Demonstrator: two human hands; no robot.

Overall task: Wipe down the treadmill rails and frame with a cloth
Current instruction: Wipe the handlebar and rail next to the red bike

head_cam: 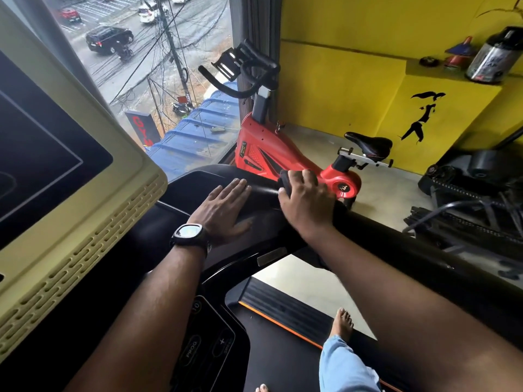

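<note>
Black rail (264,193) inside curled right fingers (307,176); left fingers (237,188) spread flat alongside.

The right hand (307,205) partly hid the black foam handlebar grip (284,181). The cream-framed console screen (56,154) ran off the left edge, and the label on the far silver flask (492,56) was blurred.

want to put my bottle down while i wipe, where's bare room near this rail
Free: the grey floor between the red bike and the black rail, and the pale patch under the rail beside the deck. Crowded: the yellow ledge with flask and cones, the machine parts at right, the rail end the right hand grips.
</note>
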